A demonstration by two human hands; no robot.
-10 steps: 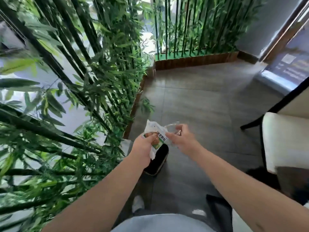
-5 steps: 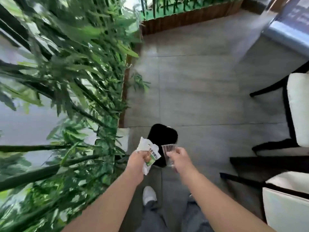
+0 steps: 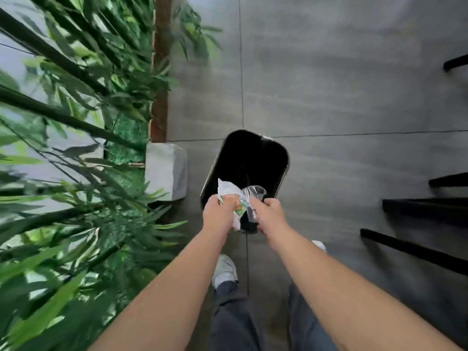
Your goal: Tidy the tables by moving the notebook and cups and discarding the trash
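A black trash bin point(image 3: 249, 160) stands open on the grey floor straight below me. My left hand point(image 3: 219, 214) grips a crumpled white wrapper point(image 3: 228, 190) with green and orange print, held over the bin's near edge. My right hand point(image 3: 269, 215) holds a clear plastic cup point(image 3: 253, 196) by its side, right next to the wrapper and also above the bin's near rim. The two hands are almost touching. The bin's inside is dark and its contents cannot be made out.
Artificial bamboo plants point(image 3: 76, 148) in a wooden planter point(image 3: 159, 72) fill the left side, with a white stone block point(image 3: 164, 171) beside the bin. Black chair legs point(image 3: 417, 249) stand at the right. My feet in white shoes point(image 3: 224, 271) are just behind the bin.
I have come closer and now look straight down on the bin. Both hands, with wrapper and cup, moved forward over its near edge.
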